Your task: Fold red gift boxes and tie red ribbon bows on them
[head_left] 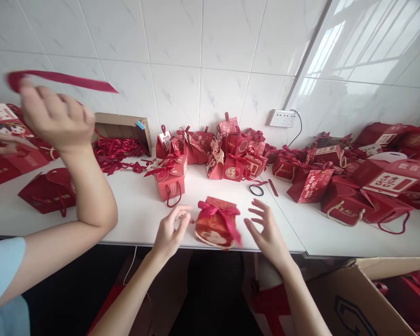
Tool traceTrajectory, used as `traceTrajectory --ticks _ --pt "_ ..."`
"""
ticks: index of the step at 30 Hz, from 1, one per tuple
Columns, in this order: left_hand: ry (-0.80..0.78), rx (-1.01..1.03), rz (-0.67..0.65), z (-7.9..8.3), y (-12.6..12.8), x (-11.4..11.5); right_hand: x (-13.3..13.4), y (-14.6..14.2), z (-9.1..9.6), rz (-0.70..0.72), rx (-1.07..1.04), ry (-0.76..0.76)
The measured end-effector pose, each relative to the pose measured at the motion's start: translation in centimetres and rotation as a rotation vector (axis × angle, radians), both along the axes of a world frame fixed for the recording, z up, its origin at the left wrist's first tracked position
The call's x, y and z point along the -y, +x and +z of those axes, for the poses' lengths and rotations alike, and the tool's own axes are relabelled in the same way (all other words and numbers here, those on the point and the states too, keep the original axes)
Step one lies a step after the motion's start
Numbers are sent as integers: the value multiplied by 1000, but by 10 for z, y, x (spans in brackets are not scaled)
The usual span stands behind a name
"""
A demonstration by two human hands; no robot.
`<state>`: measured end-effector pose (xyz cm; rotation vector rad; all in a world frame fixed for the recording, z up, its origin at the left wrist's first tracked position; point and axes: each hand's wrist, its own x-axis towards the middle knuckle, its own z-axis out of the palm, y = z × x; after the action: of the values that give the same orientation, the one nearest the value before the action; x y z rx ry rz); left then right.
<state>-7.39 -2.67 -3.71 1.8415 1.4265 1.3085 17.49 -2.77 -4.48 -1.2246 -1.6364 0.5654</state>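
Observation:
A small red gift box (pixel 213 233) with a crimson ribbon bow (pixel 220 211) stands at the front edge of the white table, straight ahead of me. My left hand (pixel 171 231) is just left of the box, its fingers loosely bent and apart, with nothing seen in them. On the other side, my right hand (pixel 267 229) is raised with spread fingers and holds nothing. Neither hand visibly grips the box. Behind it sits another red box (pixel 171 183) with a bow and a cord handle. A black ring (pixel 256 189) and a short ribbon strip (pixel 273 187) lie beyond my right hand.
At left, a co-worker's hand (pixel 58 114) lifts a crimson ribbon (pixel 73 81). Red ribbons (pixel 121 148) spill from a cardboard box (pixel 124 120). Several red gift boxes (pixel 234 140) line the wall; more (pixel 346 203) crowd the right. A carton (pixel 357 298) stands below, right.

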Motion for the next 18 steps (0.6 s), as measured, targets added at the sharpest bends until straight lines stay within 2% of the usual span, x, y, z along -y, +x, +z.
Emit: traceTrajectory --ticks 2,4,8,10,12,14,18 --pt "44 14 93 -1 -4 5 1 4 2 -115 -41 21" --pt "100 -11 102 2 -4 5 6 4 7 -116 -20 42" --pt "178 -122 -79 14 10 -6 17 -14 23 -55 191 283" --pt "201 -162 -181 19 18 -13 20 -28 29 44 347 419" --pt "186 -179 -268 22 21 -18 21 -43 29 174 515 514" --pt "137 -179 -333 22 21 -22 19 -54 25 225 626 569" --pt "57 -162 -364 20 15 -27 13 -59 10 158 525 642"
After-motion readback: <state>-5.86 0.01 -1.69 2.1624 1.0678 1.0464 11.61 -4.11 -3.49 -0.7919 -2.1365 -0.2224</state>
